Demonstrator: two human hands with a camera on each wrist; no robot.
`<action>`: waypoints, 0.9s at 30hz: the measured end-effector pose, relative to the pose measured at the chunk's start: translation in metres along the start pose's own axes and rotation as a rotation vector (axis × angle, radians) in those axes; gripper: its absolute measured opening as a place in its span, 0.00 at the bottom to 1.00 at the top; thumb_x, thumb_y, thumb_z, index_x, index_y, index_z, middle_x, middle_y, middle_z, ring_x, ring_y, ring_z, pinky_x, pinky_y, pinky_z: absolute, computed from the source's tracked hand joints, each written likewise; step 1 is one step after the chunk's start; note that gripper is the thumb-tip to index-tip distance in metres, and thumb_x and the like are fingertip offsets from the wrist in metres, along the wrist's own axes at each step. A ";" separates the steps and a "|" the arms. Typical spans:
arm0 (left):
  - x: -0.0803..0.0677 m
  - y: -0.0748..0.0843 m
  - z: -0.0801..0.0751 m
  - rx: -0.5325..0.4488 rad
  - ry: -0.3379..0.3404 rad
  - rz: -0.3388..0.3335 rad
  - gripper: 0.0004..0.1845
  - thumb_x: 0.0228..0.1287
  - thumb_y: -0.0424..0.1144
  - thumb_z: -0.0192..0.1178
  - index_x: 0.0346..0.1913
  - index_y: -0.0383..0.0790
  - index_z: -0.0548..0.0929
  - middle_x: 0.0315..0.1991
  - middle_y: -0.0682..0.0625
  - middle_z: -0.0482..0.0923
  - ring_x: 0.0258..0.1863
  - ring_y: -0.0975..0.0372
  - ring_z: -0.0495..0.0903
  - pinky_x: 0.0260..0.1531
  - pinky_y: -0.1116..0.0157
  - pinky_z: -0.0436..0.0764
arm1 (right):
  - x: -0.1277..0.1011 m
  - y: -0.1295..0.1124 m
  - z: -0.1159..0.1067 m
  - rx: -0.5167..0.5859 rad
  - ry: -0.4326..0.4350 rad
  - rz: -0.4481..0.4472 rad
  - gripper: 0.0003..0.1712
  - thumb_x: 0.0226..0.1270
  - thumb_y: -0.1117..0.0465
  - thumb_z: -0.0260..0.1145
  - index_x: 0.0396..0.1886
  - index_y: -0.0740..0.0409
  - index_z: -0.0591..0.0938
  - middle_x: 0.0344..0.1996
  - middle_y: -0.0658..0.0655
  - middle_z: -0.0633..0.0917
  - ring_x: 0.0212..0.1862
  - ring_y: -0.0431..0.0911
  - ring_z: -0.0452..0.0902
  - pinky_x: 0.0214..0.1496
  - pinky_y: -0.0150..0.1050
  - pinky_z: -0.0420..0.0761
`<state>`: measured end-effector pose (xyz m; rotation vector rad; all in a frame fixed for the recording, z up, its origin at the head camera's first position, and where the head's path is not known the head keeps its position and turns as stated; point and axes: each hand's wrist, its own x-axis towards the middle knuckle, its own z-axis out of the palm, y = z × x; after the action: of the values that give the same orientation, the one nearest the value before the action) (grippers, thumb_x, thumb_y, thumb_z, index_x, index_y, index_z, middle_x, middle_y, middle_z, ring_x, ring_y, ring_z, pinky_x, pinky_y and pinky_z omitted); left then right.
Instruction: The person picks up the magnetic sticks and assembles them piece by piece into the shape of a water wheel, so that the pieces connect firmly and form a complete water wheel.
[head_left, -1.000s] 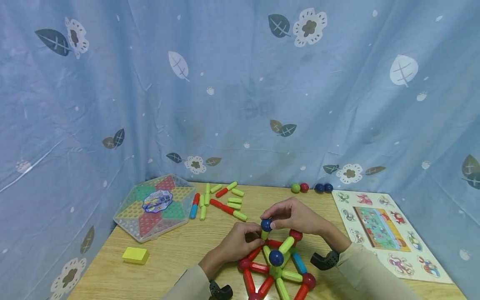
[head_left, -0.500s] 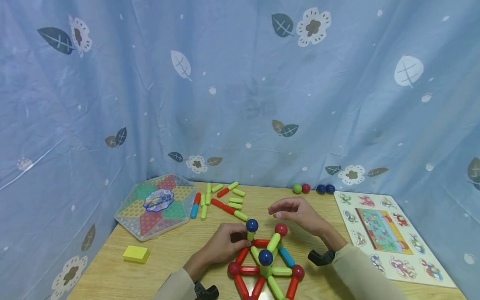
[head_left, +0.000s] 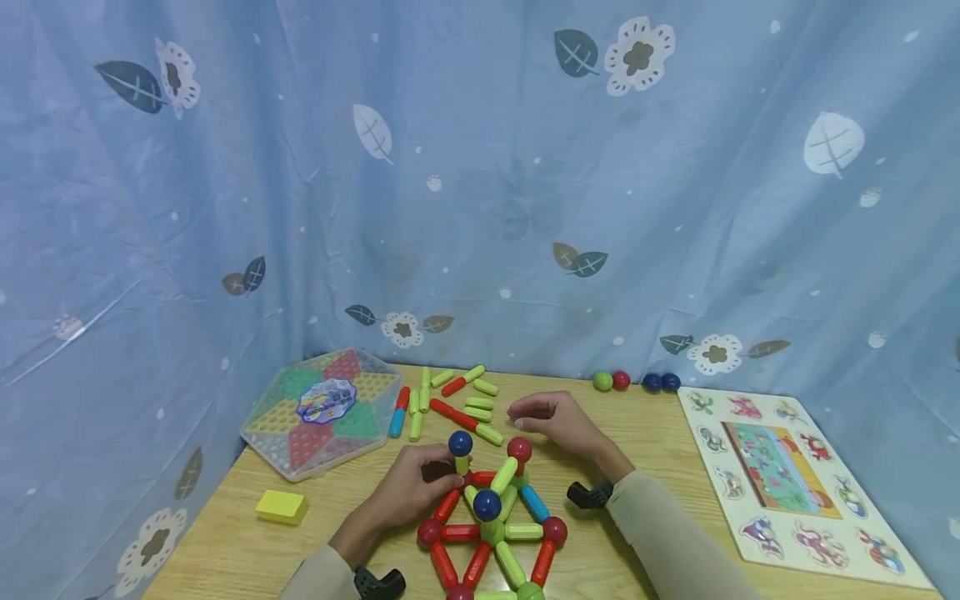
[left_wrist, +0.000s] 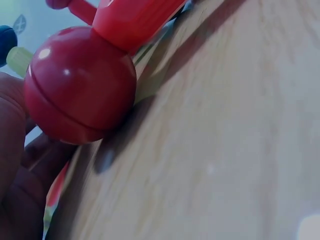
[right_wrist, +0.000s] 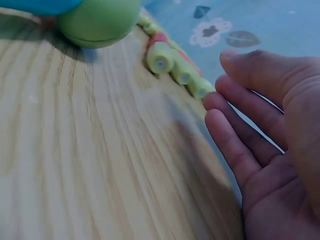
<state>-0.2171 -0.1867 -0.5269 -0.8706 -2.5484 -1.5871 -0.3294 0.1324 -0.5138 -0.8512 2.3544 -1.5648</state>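
Note:
A magnetic stick-and-ball structure point(head_left: 457, 532) stands on the table, made of red, green and blue sticks joined by balls. Two blue balls rise from it on green sticks, the back-left one point(head_left: 461, 443) and the front one point(head_left: 487, 505). A red ball point(head_left: 520, 450) tops its back right. My left hand point(head_left: 408, 492) grips the structure's back-left corner, thumb and forefinger around the base of the upright stick there. In the left wrist view a red ball point(left_wrist: 80, 85) fills the foreground beside the hand. My right hand point(head_left: 558, 425), fingers loosely bent, hovers behind the structure and holds nothing.
Loose magnetic sticks point(head_left: 453, 412) lie at the back. Green, red and blue balls point(head_left: 621, 380) line the back edge. A hexagonal checkers box point(head_left: 322, 412) and a yellow block point(head_left: 282, 507) are at left; a picture puzzle board point(head_left: 795, 483) is at right. A blue curtain surrounds the table.
My right hand has released the back-left blue ball and drawn away from it. The structure has shifted left across the table along with my left hand.

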 end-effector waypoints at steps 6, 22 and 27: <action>0.001 -0.003 0.001 -0.037 0.008 0.050 0.07 0.74 0.35 0.73 0.50 0.46 0.92 0.47 0.52 0.91 0.49 0.55 0.90 0.54 0.66 0.87 | 0.023 -0.002 0.014 -0.061 -0.005 -0.021 0.18 0.76 0.57 0.76 0.61 0.55 0.91 0.55 0.55 0.93 0.58 0.46 0.89 0.62 0.35 0.86; 0.000 -0.003 0.002 -0.115 0.019 0.030 0.11 0.73 0.35 0.73 0.54 0.38 0.92 0.48 0.47 0.93 0.49 0.61 0.90 0.54 0.65 0.87 | 0.049 -0.013 0.035 -0.299 0.020 -0.075 0.11 0.72 0.62 0.78 0.52 0.54 0.94 0.46 0.51 0.94 0.45 0.40 0.90 0.51 0.37 0.89; 0.001 -0.001 0.003 -0.128 0.021 -0.023 0.11 0.74 0.39 0.73 0.53 0.40 0.92 0.47 0.49 0.92 0.49 0.61 0.89 0.54 0.66 0.86 | 0.033 -0.016 0.023 -0.355 0.012 -0.019 0.16 0.73 0.64 0.74 0.57 0.52 0.93 0.50 0.49 0.94 0.47 0.40 0.88 0.54 0.41 0.89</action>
<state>-0.2178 -0.1845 -0.5292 -0.8328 -2.4749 -1.7733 -0.3405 0.0914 -0.5036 -0.9338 2.6851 -1.1750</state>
